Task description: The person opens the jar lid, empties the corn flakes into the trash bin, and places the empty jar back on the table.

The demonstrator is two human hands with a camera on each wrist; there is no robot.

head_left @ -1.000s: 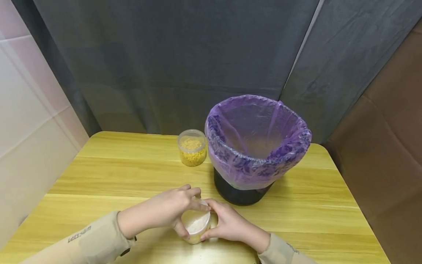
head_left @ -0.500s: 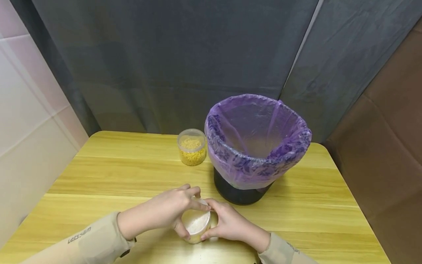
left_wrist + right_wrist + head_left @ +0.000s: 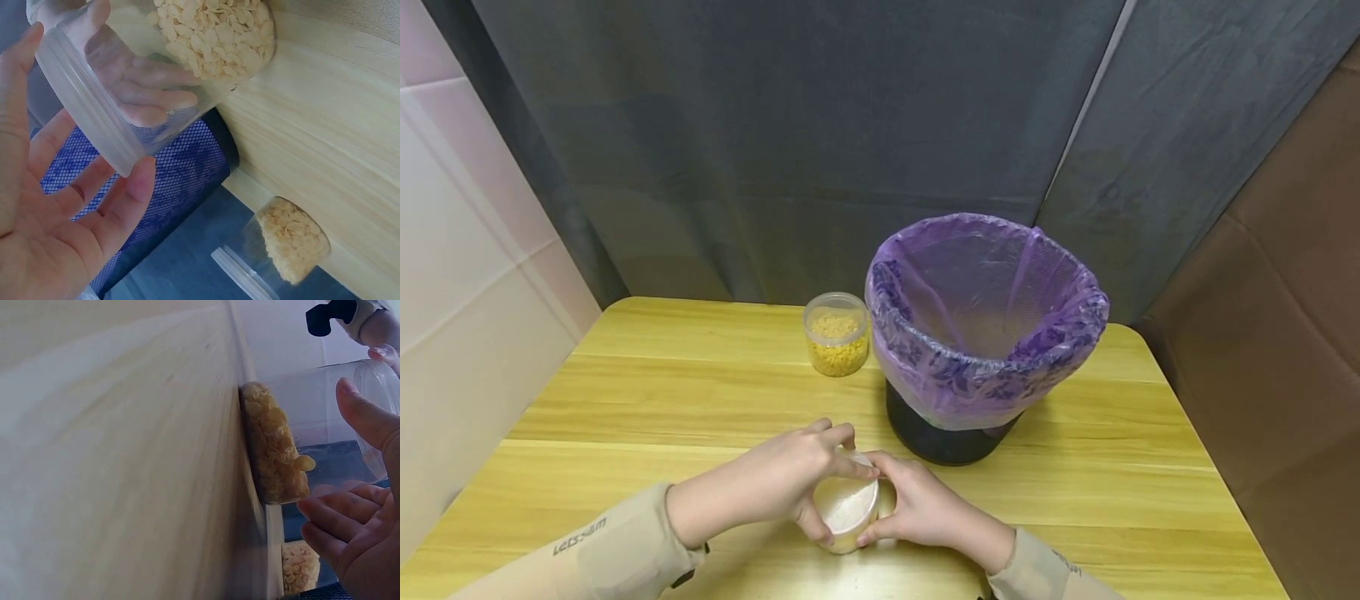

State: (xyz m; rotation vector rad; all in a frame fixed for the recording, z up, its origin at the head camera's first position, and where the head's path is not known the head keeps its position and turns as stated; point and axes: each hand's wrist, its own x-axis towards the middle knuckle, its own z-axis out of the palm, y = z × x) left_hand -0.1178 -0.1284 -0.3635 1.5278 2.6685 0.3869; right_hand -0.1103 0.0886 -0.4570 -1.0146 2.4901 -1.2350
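Near the front of the table stands a clear plastic jar [image 3: 848, 540] with pale yellow flakes [image 3: 272, 450] filling its lower part. Its whitish translucent lid [image 3: 87, 103] is on. From above, my left hand [image 3: 793, 473] grips the lid, thumb on the near side and fingers across the far side. My right hand [image 3: 917, 504] holds the jar body from the right, its thumb in front and its fingers round the back. In the left wrist view, the right hand's fingers show through the clear wall.
A second jar [image 3: 837, 354] of yellow flakes stands farther back on the wooden table [image 3: 662, 392]. Right of it is a black bin [image 3: 951, 446] lined with a purple bag [image 3: 925, 379] folded over its rim. A dark curtain [image 3: 775, 150] hangs behind the table.
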